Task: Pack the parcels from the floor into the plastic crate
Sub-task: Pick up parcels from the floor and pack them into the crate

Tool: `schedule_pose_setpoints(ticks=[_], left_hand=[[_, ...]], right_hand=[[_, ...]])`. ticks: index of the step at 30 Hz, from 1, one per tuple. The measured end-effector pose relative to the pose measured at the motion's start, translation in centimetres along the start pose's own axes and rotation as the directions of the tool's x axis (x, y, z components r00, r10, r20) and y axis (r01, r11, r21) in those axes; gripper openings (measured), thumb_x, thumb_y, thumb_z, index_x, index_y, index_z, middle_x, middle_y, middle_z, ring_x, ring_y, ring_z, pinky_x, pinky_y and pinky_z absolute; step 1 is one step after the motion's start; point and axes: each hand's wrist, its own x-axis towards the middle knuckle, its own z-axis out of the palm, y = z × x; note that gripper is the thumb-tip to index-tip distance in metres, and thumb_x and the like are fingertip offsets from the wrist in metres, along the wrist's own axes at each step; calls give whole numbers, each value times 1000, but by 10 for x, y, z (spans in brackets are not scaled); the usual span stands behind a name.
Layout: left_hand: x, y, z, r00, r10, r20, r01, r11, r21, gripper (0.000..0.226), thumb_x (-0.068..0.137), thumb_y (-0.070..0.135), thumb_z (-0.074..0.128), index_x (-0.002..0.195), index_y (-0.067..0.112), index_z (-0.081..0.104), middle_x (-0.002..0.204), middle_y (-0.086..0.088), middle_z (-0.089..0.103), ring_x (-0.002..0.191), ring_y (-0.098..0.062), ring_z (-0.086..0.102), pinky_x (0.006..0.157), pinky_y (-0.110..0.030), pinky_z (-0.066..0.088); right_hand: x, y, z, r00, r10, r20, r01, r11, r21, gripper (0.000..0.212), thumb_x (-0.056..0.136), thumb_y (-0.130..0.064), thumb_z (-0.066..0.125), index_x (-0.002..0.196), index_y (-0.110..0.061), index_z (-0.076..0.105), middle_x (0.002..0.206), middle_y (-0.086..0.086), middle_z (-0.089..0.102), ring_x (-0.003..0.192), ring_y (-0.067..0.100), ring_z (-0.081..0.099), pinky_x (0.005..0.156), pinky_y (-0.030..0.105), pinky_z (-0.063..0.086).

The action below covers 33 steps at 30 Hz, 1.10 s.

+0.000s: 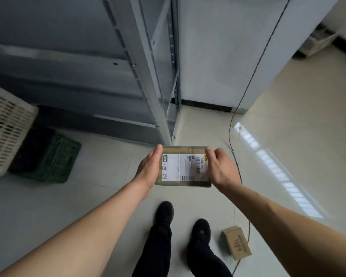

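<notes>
Now labelled parcel (pixel 183 166) clamped between left hand (pixel 149 168) and right hand (pixel 221 168), each grip curled on 1 end, above floor

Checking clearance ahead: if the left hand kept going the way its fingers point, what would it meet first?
Probably the shelf post, just beyond the left hand, which holds the parcel. Depth is unclear, so it may pass above the post's foot.

parcel (pixel 183 166) label (pixel 185 167): "1个水杯", perhaps "502d p021"
</notes>
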Motion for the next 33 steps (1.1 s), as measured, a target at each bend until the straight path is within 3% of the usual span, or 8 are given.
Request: schedule_pose_setpoints(ticks=[5, 10, 15, 18, 22, 28, 30, 33], left_hand=[[-48, 19, -47, 995, 82, -55, -85, 995, -43, 61, 93, 70, 29, 110, 26, 68, 100, 1, 75, 88, -14, 71, 69, -25, 52], [-79, 27, -99, 986, 131, -106, -139, 988, -72, 68, 87, 77, 31, 110, 26, 69, 100, 2, 75, 92, -17, 71, 85, -34, 56], [-94, 29, -165, 969, 193, -154, -209, 973, -97, 66, 89, 75, 31, 111, 25, 68, 100, 0, 74, 92, -20, 71, 89, -39, 56], [-97, 30, -213, 963, 221, -151, -239, 965, -111, 66, 90, 73, 32, 118, 24, 66, 106, 0, 73, 97, -18, 69, 93, -38, 54], [-101, 29, -284, 952, 263, -155, -286, 947, -148, 96, 63, 91, 36, 130, 27, 59, 125, 1, 66, 113, -18, 62, 103, -43, 47], [-93, 21, -384, 939, 307, -156, -331, 929, -165, 110, 54, 103, 35, 137, 34, 52, 143, 4, 54, 132, -17, 48, 113, -47, 35], [-105, 26, -411, 932, 303, -201, -341, 919, -197, 106, 59, 98, 38, 138, 29, 53, 142, 2, 54, 130, -18, 50, 112, -46, 36], [-114, 29, -446, 908, 318, -273, -384, 891, -241, 74, 89, 73, 37, 147, 28, 39, 150, 0, 44, 137, -22, 42, 114, -50, 33]], right_hand=[[-37, -60, -12, 985, -171, 32, 172, 984, -35, 47, 98, -57, 35, 96, -15, 55, 88, 5, 64, 75, 18, 58, 58, 29, 38], [-72, -112, -2, 966, -249, 68, 251, 967, -37, 46, 99, -57, 35, 104, -16, 53, 94, 8, 66, 74, 18, 59, 55, 26, 38], [-99, -164, 33, 948, -310, 69, 312, 950, -19, 47, 97, -62, 35, 99, -19, 54, 100, 11, 68, 90, 32, 62, 79, 38, 50], [-115, -200, 63, 941, -333, 55, 335, 942, -32, 48, 97, -61, 34, 100, -18, 55, 101, 11, 67, 91, 32, 61, 81, 40, 49], [-136, -250, 110, 928, -371, 36, 372, 927, -52, 49, 99, -59, 34, 106, -16, 56, 103, 11, 65, 91, 31, 59, 79, 38, 46], [-163, -317, 176, 910, -412, 33, 413, 910, -40, 50, 98, -61, 35, 107, -18, 56, 103, 10, 64, 96, 32, 60, 83, 38, 47], [-167, -336, 198, 905, -424, 43, 425, 905, -30, 50, 98, -62, 35, 107, -18, 57, 104, 11, 66, 97, 34, 61, 86, 40, 49], [-172, -366, 226, 890, -449, 74, 453, 891, -32, 51, 97, -63, 35, 105, -18, 58, 104, 13, 68, 98, 35, 62, 88, 43, 50]])
